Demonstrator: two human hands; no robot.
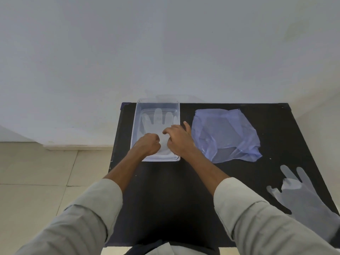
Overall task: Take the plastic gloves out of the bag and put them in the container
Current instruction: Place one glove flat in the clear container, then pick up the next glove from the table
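A clear plastic container sits at the back left of the black table. A translucent plastic glove lies flat inside it, fingers pointing away from me. My left hand is curled in a fist on the glove's cuff end. My right hand pinches the same glove near its palm, fingers bent. To the right of the container lies the crumpled bluish plastic bag. A second translucent glove rests flat at the table's right edge, near me.
The black table stands against a white wall. Beige floor tiles show to the left. My grey sleeves cover the near part of the table.
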